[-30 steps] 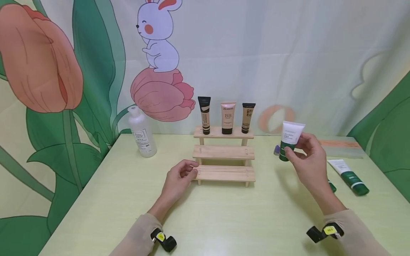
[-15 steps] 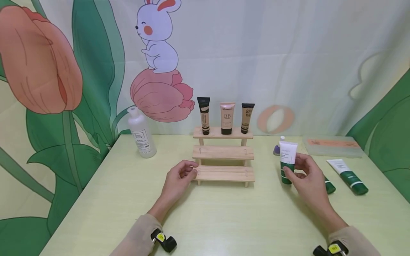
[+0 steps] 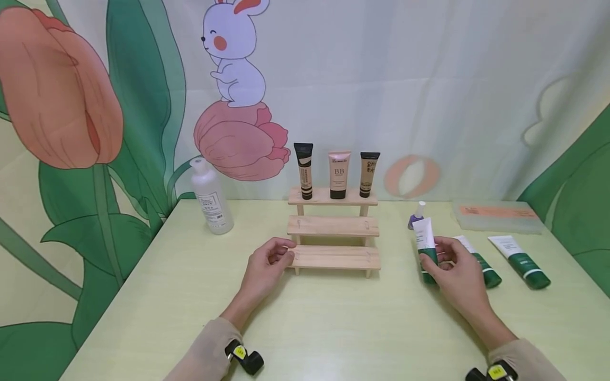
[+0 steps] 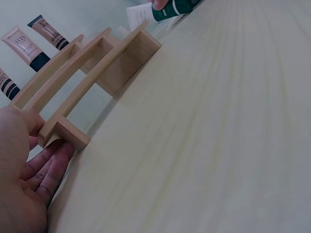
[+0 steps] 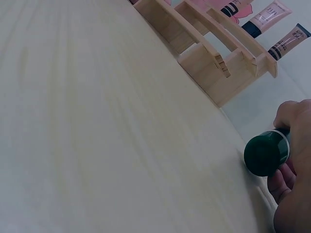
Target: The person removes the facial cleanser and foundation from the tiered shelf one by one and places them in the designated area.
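Note:
My right hand [image 3: 459,270] grips a green-and-white squeeze tube [image 3: 424,234] between thumb and fingers, white crimped end up. Low over the table, it leans slightly, and its green cap [image 5: 265,154] faces the right wrist camera. With my left hand [image 3: 268,262] I hold the left end of the lowest step of a three-step wooden stand [image 3: 333,226], thumb above and fingers beneath the board. On the top step stand a black-ended tube [image 3: 305,173], a pink BB cream tube [image 3: 339,174] and a smaller tan tube [image 3: 368,175].
Two more green-and-white tubes, a nearer one [image 3: 488,273] and an outer one [image 3: 524,264], lie to the right. Behind the held tube stands a small purple bottle [image 3: 416,215] with a white cap. A flat translucent case [image 3: 498,217] lies at back right, a white bottle [image 3: 211,201] at back left.
My right hand has brought the green-and-white tube down and nearer to me, turning it slightly. The purple bottle behind it has come into view. My left hand stays on the stand.

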